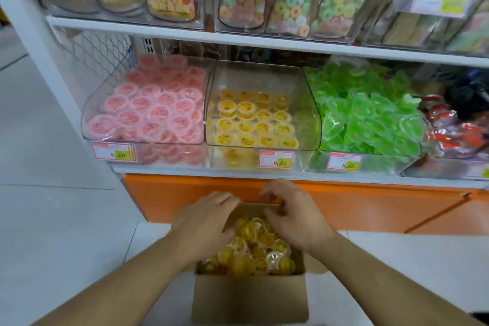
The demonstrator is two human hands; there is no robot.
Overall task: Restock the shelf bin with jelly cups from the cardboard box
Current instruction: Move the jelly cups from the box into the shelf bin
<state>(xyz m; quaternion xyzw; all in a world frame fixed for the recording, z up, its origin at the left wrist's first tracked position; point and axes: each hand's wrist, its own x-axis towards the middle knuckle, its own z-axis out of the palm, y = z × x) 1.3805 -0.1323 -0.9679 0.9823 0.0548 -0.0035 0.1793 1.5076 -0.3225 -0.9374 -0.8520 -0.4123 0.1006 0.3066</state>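
Note:
An open cardboard box (250,296) stands on the floor below me, heaped with yellow jelly cups (254,249). Both my hands are inside its far end. My left hand (209,219) lies palm down on the pile, its fingertips dipping among the cups and hidden, so any grip is unclear. My right hand (293,214) has its fingers curled round cups near the box's far wall. On the shelf above, the clear middle bin (307,103) holds flat rows of yellow jelly cups (251,124) and is only partly filled.
A bin of pink jelly cups (156,111) sits left of the middle bin and a bin of green jellies (370,116) sits right of it. Price tags (276,159) line the shelf edge. An orange base panel (344,206) runs behind the box. White floor tiles lie to the left.

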